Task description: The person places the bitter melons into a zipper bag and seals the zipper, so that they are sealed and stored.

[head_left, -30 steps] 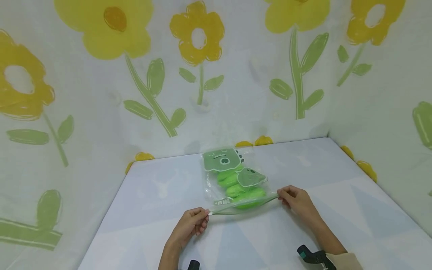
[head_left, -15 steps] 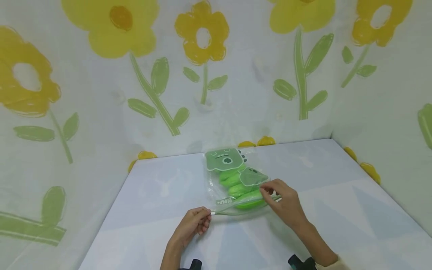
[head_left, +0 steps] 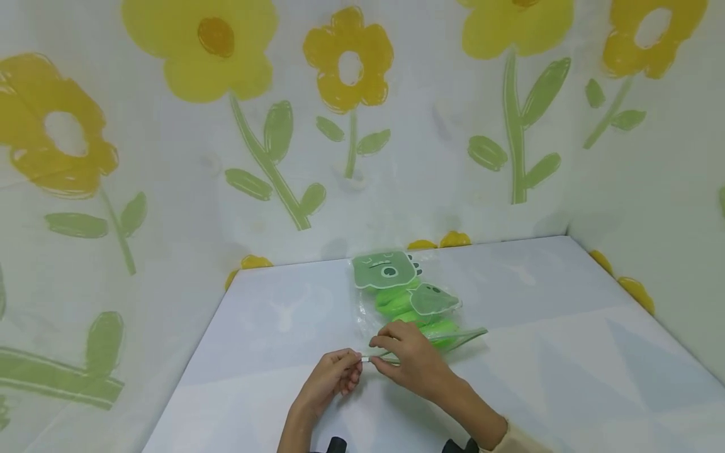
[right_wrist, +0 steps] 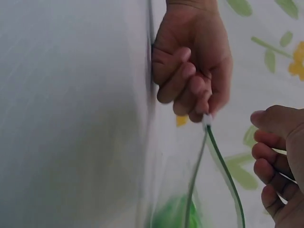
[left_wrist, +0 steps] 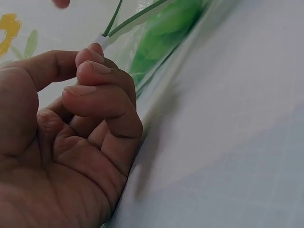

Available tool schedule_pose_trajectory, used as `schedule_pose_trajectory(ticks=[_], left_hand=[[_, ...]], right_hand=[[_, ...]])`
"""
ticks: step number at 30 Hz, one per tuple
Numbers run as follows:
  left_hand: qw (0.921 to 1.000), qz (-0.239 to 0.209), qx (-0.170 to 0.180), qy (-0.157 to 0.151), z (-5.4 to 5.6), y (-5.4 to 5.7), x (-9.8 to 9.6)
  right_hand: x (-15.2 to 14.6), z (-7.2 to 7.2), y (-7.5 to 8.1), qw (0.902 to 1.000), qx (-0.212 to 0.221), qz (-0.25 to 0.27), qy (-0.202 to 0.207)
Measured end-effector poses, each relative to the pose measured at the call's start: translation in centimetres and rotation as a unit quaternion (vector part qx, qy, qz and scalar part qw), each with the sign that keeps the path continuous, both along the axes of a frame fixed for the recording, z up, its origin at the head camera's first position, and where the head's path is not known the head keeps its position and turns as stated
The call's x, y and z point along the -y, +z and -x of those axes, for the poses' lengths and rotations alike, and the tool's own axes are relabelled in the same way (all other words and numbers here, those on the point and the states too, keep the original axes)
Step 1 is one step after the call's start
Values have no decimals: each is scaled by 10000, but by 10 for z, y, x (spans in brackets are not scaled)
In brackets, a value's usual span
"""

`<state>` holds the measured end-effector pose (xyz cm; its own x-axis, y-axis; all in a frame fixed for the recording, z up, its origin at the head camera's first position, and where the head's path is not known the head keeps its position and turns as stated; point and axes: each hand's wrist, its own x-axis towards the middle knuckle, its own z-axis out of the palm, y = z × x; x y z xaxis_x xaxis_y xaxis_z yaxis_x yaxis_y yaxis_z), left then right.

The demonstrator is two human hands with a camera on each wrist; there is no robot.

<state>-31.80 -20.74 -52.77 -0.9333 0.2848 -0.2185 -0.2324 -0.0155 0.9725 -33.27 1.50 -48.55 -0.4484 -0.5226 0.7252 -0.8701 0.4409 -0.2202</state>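
Observation:
A clear zip bag [head_left: 385, 269] printed with green cartoon creatures lies on the table. Bright green, rounded, elongated things [head_left: 391, 299] show through its plastic; their kind is unclear. My left hand [head_left: 334, 380] pinches the near left corner of the bag at the white slider [right_wrist: 207, 119], thumb against forefinger, other fingers curled in. From there the two green zip strips [right_wrist: 229, 178] spread apart, so the mouth gapes. My right hand [head_left: 416, 362] hovers close to the slider, in front of the bag's mouth. Its fingers [right_wrist: 268, 149] are loosely bent, with thumb and forefinger apart and nothing between them.
The pale table [head_left: 272, 327] carries a faint geometric pattern. Behind it and at both sides hang white cloth walls [head_left: 408, 189] printed with yellow flowers. Dark wrist-camera mounts [head_left: 337, 445] show at the bottom edge.
My right hand has let go of the bag's right corner and moved left along the mouth to near the slider. My left hand keeps its pinch on the left corner.

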Motion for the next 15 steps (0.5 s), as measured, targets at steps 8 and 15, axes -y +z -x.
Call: schedule_pose_trajectory(ticks=[8, 15], left_hand=[[10000, 21, -45, 5, 3, -1, -4], [10000, 25, 24, 8, 0, 3, -2]], right_hand=[[12, 3, -12, 9985, 28, -551, 30], [18, 5, -21, 9961, -233, -843, -102]])
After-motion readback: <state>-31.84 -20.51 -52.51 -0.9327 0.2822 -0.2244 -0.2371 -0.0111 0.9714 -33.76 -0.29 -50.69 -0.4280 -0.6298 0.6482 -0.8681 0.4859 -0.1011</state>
